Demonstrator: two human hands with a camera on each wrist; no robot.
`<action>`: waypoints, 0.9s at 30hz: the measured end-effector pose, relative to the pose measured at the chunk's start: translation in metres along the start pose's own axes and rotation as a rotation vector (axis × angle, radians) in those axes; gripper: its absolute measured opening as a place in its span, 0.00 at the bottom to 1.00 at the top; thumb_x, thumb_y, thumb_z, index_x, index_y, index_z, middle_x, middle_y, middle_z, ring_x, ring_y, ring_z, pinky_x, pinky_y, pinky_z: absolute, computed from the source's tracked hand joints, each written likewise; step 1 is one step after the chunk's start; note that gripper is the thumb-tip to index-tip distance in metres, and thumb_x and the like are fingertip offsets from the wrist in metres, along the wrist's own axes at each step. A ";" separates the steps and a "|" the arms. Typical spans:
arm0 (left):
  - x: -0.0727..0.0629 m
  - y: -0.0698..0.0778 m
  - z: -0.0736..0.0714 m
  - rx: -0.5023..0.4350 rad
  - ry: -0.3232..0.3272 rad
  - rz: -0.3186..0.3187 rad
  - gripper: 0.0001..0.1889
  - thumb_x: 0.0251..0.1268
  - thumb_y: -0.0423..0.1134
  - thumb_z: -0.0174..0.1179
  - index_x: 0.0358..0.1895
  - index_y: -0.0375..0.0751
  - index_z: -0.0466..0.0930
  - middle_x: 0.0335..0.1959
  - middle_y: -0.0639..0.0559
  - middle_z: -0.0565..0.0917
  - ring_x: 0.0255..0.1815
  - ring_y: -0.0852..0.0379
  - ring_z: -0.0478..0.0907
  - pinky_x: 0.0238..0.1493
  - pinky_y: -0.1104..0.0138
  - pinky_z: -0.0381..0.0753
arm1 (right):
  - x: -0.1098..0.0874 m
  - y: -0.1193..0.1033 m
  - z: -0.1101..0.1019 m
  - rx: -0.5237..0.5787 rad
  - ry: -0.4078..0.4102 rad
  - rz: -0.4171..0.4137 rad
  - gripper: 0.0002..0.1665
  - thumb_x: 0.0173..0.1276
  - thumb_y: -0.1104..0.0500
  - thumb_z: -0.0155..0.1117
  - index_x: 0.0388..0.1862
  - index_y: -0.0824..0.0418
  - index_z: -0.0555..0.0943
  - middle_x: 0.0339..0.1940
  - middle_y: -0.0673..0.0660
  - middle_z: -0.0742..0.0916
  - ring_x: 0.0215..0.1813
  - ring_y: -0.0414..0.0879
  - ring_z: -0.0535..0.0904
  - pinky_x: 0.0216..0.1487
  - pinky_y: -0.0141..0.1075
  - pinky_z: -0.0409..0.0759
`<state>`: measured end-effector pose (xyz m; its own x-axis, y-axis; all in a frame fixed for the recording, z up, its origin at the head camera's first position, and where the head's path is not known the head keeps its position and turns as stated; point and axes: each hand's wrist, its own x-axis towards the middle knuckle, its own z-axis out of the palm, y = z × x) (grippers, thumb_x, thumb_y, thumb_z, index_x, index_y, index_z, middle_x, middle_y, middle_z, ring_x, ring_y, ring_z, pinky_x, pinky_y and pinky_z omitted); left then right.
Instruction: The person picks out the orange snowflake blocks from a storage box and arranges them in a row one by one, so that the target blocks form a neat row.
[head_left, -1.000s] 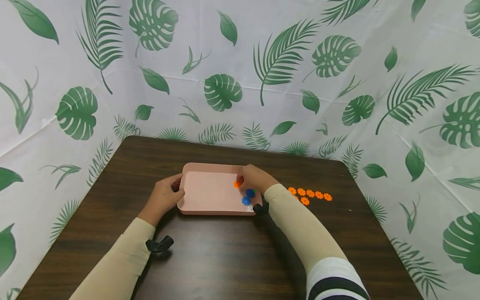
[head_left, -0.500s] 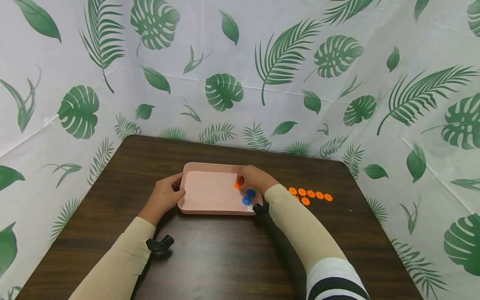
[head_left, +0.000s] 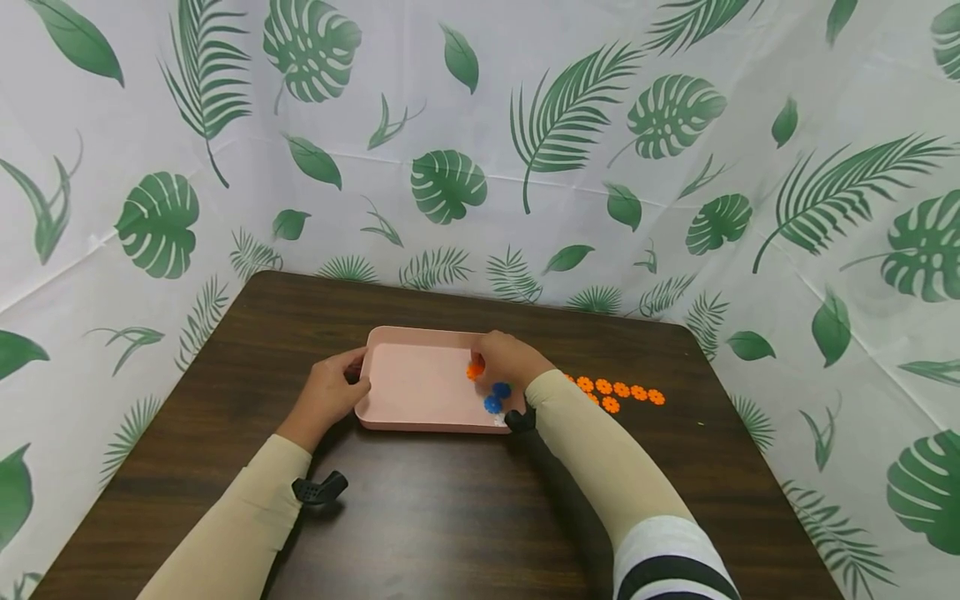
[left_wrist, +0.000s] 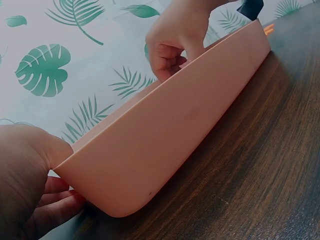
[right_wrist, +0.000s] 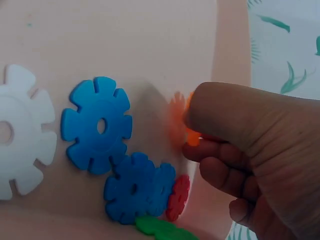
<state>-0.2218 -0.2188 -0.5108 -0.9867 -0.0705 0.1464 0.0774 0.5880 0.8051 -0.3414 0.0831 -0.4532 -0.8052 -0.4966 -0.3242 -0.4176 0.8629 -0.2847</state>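
My right hand reaches into the right part of a shallow pink tray. Its thumb and fingers pinch an orange notched plastic disc, shaped like a flower and held on edge close to the tray floor. Nearby in the tray lie several blue discs, a white disc, a red disc and a green disc. At the tray's left end, my left hand grips the wall, thumb at the rim and fingers outside, as the left wrist view shows.
The tray rests on a dark wood table. Right of it, partly behind my right forearm, several orange discs lie in rows. A white leaf-print cloth hangs behind the table.
My right hand has shifted very slightly left with the orange disc, whose face shows a little more. The left hand keeps its grip on the tray.
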 end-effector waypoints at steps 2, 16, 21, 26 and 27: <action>0.000 0.000 0.000 0.002 -0.002 0.002 0.30 0.65 0.34 0.61 0.71 0.32 0.74 0.54 0.35 0.86 0.54 0.39 0.82 0.59 0.45 0.81 | 0.000 0.000 -0.001 0.011 0.005 -0.001 0.22 0.54 0.56 0.83 0.46 0.51 0.82 0.38 0.49 0.85 0.43 0.49 0.80 0.42 0.41 0.86; -0.001 0.001 0.001 -0.001 -0.009 0.007 0.30 0.65 0.34 0.61 0.72 0.31 0.73 0.55 0.34 0.85 0.56 0.38 0.82 0.61 0.44 0.80 | -0.006 0.006 -0.020 -0.105 0.084 -0.158 0.15 0.60 0.54 0.80 0.44 0.56 0.87 0.35 0.48 0.86 0.38 0.46 0.80 0.46 0.37 0.84; -0.001 0.000 0.002 -0.001 -0.008 0.006 0.31 0.65 0.34 0.61 0.73 0.31 0.72 0.56 0.33 0.85 0.56 0.38 0.82 0.61 0.44 0.80 | -0.012 0.018 -0.029 -0.136 0.118 -0.194 0.12 0.61 0.56 0.77 0.42 0.56 0.87 0.34 0.48 0.85 0.37 0.46 0.78 0.44 0.36 0.82; 0.000 0.000 0.001 0.001 -0.010 0.002 0.31 0.66 0.34 0.61 0.73 0.32 0.72 0.56 0.34 0.85 0.57 0.38 0.82 0.60 0.44 0.80 | -0.021 0.032 -0.040 -0.114 0.132 -0.139 0.13 0.60 0.56 0.77 0.42 0.57 0.86 0.33 0.50 0.85 0.37 0.47 0.78 0.41 0.37 0.83; 0.000 0.000 0.001 0.003 -0.011 0.003 0.31 0.66 0.34 0.61 0.73 0.32 0.72 0.56 0.34 0.85 0.57 0.38 0.82 0.60 0.44 0.80 | -0.024 0.036 -0.042 -0.110 0.133 -0.125 0.13 0.60 0.56 0.77 0.42 0.57 0.86 0.33 0.50 0.85 0.37 0.48 0.78 0.40 0.37 0.83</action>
<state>-0.2216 -0.2178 -0.5117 -0.9880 -0.0604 0.1425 0.0797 0.5904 0.8032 -0.3550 0.1296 -0.4174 -0.7895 -0.5903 -0.1683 -0.5556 0.8037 -0.2130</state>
